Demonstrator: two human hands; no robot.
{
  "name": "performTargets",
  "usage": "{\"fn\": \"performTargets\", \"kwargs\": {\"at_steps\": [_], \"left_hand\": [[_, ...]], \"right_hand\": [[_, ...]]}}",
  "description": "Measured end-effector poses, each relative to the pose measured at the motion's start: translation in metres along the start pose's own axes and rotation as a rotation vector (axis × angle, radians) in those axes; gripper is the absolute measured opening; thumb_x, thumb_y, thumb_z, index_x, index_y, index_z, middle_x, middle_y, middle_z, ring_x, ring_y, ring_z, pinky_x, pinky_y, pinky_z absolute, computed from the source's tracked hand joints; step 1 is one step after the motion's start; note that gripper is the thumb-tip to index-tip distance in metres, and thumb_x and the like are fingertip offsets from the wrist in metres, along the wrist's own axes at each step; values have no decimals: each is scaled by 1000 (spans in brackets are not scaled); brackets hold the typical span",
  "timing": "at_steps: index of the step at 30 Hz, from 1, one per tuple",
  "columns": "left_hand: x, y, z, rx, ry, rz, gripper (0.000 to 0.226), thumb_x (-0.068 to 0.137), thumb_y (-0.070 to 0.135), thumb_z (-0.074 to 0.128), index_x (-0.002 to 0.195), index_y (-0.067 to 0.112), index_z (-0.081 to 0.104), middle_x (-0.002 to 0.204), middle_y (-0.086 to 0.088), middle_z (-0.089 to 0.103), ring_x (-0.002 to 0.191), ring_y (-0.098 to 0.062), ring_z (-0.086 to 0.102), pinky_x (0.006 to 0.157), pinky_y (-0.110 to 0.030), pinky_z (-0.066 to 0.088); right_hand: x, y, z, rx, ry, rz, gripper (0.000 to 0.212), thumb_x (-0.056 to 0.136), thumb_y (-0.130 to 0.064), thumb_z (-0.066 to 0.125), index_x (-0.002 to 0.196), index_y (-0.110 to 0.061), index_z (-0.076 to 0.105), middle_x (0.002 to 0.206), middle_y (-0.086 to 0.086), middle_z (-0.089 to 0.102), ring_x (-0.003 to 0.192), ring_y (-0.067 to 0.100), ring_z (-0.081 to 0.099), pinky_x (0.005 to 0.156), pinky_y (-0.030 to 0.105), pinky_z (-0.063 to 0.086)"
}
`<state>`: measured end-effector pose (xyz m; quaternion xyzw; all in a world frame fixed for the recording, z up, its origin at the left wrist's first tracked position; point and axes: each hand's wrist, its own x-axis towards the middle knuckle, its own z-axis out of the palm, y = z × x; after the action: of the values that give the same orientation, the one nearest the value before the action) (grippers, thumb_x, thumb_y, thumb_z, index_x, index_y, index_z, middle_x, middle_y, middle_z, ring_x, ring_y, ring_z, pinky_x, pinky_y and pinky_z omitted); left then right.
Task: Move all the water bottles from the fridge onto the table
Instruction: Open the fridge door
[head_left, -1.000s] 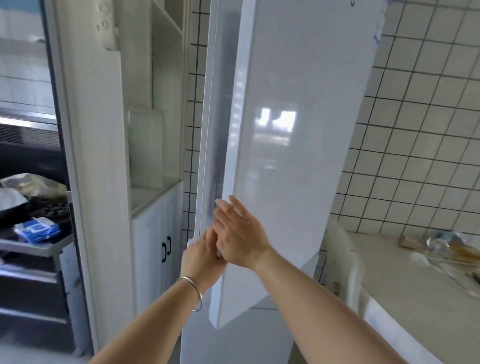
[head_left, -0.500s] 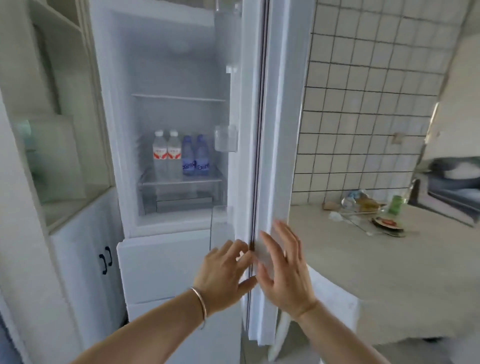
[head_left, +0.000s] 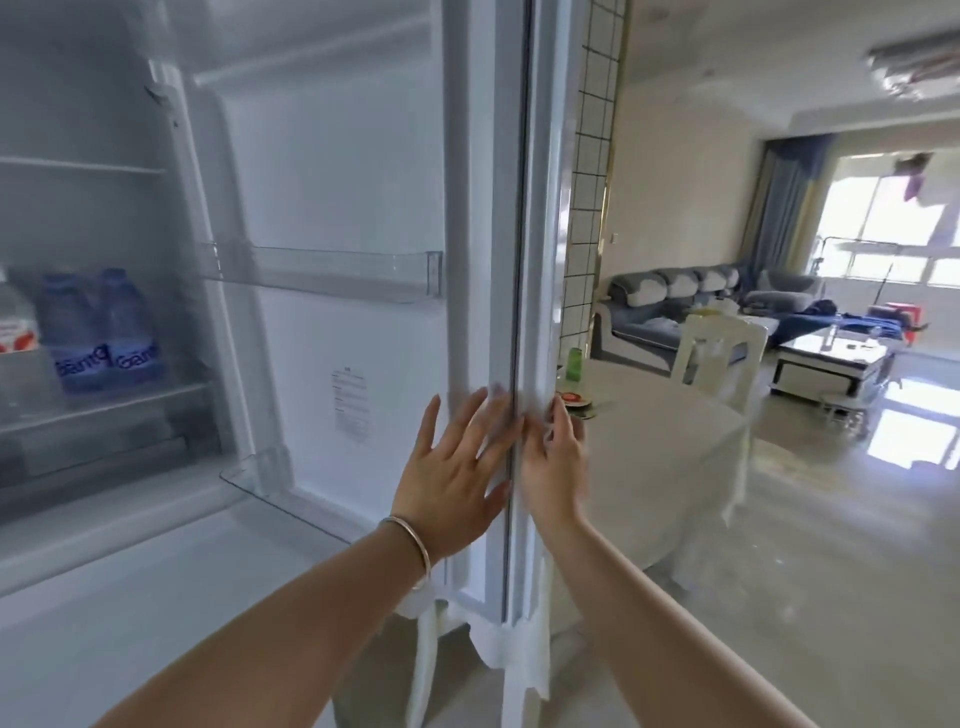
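The fridge door (head_left: 337, 208) is white inside, and two bottles (head_left: 104, 332) at the left are blue with white lettering. A white cloth covers the table (head_left: 660, 431). The far sofa (head_left: 675, 306) is grey-blue, and the wall tiles (head_left: 592, 171) are white with dark lines.

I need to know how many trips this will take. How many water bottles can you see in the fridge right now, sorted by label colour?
Blue-label bottles: 2
Red-and-white-label bottle: 1, cut off by the left edge of the picture
Total in view: 3. More may sit beyond that edge.
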<state>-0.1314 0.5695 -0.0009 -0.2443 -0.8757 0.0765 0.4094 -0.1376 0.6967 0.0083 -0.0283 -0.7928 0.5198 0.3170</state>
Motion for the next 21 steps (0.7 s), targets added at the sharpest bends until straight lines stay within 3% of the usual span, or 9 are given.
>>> {"fn": "performTargets", "kwargs": {"at_steps": [4, 8, 10, 13, 21], "left_hand": [[24, -5, 31, -43, 10, -65, 72, 83, 44, 44, 147, 15, 27, 158, -12, 5, 146, -28, 3, 115, -50, 9], [35, -11, 61, -85, 2, -86, 72, 86, 44, 36, 148, 12, 18, 158, -14, -11, 146, -31, 2, 117, -50, 9], [37, -14, 74, -90, -9, -93, 72, 87, 45, 36, 148, 12, 16, 156, -14, -19, 146, -29, -3, 119, -49, 9], [43, -16, 86, -83, -8, -88, 71, 88, 47, 34, 149, 14, 15, 156, -13, -20, 146, -25, -12, 114, -51, 8], [61, -11, 95, -128, -24, -86, 70, 88, 48, 26, 150, 19, 11, 156, -14, -15, 146, -26, -4, 115, -50, 8]], "right_hand": [[31, 10, 8, -93, 35, 100, 50, 98, -37, 32, 145, -19, 32, 137, 10, 38, 124, 29, 44, 103, 39, 38], [57, 17, 13, -89, 32, 176, 49, 98, -39, 32, 139, -14, 42, 133, 16, 43, 119, 34, 47, 97, 34, 38], [65, 17, 13, -117, 13, 181, 53, 97, -43, 33, 141, -13, 38, 136, 17, 40, 123, 33, 44, 100, 35, 35], [75, 19, 16, -140, 6, 191, 56, 98, -43, 33, 145, -14, 31, 143, 17, 37, 129, 32, 39, 103, 35, 32], [91, 19, 20, -140, -75, 232, 66, 96, -48, 32, 148, -10, 19, 156, 12, 22, 144, 25, 20, 117, 39, 18]]}}
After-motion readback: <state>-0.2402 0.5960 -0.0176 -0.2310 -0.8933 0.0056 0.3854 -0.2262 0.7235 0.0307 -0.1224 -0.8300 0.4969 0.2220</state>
